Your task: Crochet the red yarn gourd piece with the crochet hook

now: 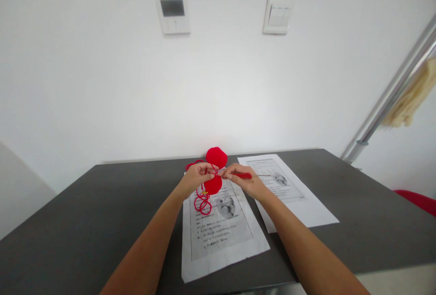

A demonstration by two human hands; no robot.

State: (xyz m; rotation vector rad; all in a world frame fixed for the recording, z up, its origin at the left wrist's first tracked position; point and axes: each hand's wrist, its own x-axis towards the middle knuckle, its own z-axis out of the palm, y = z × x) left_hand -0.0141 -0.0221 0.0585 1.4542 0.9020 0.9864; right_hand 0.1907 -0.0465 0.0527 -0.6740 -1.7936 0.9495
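Note:
My left hand [198,176] pinches a round red crocheted piece [213,185] at its upper edge, with red yarn by the fingers. In my right hand [242,179] is a crochet hook with a red handle [244,175]; its tip meets the work near my left fingertips, where the exact stitch is too small to make out. A red ball of yarn [216,157] sits just behind the hands near the wall. Loose loops of red yarn [203,205] hang or lie below my left hand, with a small yellow thing [204,192] among them.
A printed sheet [225,236] lies beneath the hands on the dark table [136,204], and a second printed sheet [306,208] is to the right. Behind the table rises a white wall with a panel [173,13] and a switch [277,16]. A metal pole [391,90] slants at right.

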